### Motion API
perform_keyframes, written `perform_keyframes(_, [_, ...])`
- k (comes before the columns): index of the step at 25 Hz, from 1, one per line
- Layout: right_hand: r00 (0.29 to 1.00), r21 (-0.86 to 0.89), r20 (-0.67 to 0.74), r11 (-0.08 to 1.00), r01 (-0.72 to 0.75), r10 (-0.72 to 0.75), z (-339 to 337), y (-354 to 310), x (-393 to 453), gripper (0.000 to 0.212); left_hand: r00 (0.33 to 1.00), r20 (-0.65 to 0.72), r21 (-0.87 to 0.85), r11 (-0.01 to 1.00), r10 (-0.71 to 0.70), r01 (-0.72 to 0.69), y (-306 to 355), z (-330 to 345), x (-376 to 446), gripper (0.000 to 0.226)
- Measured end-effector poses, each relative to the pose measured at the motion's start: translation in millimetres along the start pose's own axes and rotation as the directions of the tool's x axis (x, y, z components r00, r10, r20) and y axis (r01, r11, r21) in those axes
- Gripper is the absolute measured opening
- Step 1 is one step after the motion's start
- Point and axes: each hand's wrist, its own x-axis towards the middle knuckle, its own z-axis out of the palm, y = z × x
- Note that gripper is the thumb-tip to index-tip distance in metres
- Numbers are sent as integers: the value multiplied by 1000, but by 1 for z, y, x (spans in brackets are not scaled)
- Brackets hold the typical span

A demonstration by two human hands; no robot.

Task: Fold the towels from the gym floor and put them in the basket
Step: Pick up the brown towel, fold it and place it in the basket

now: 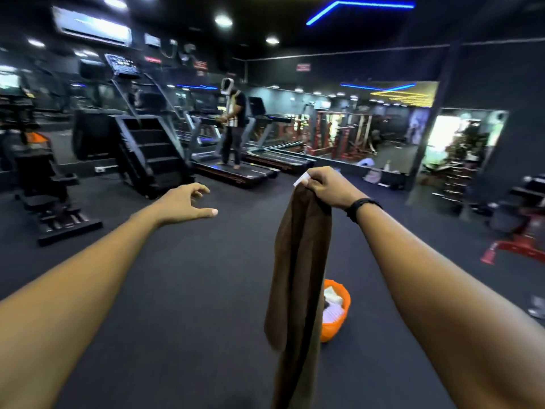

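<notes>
Right grip [326, 184] dangles towel [298, 278] before part-filled basket [345, 299].

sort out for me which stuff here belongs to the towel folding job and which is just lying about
Belongs to the job:
- long brown cloth towel, hanging from the right hand
- round orange plastic basket on the floor, pale towels inside
- left hand, holding nothing

Just lying about:
- black stair-climber machine
- black treadmills
- red weight racks

brown towel [298, 276], orange basket [339, 323], dark grey floor [191, 290]
</notes>
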Motion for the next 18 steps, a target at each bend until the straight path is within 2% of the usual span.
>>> perform_keyframes(6, [971, -109, -66, 965, -237, 231, -62, 163, -18, 22, 976, 137, -67, 985, 170, -162, 81, 122, 134, 64])
perform_keyframes(11, [916, -170, -130, 902, -397, 379, -115, 287, -7, 24, 923, 255, -132, 956, 288, -262, 150, 222, 265, 62])
perform_keyframes(18, [836, -143, -198, 828, -542, 513, -164, 412, 20, 20, 859, 314, -176, 914, 404, -365, 243, 314, 407, 62])
